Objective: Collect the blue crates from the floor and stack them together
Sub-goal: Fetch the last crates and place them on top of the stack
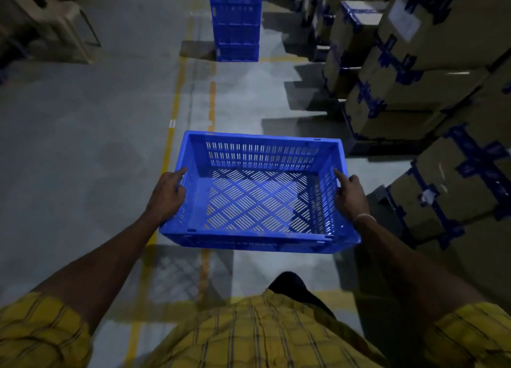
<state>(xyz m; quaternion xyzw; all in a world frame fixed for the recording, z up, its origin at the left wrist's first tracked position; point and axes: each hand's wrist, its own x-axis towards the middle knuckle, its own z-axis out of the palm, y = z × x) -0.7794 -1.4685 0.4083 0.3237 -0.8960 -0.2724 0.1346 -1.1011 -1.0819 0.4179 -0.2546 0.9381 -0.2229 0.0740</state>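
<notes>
Item: blue crate (258,193) — carried above the floor (83,146), my left hand (167,195) and right hand (351,197) gripping its short sides. Risk: misaligned rims tipping the far crate stack (235,22).

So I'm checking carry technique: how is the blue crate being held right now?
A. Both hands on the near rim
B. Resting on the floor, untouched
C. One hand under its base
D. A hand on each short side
D: the left hand and right hand grip opposite short sides of the blue crate, held above the floor.
</notes>
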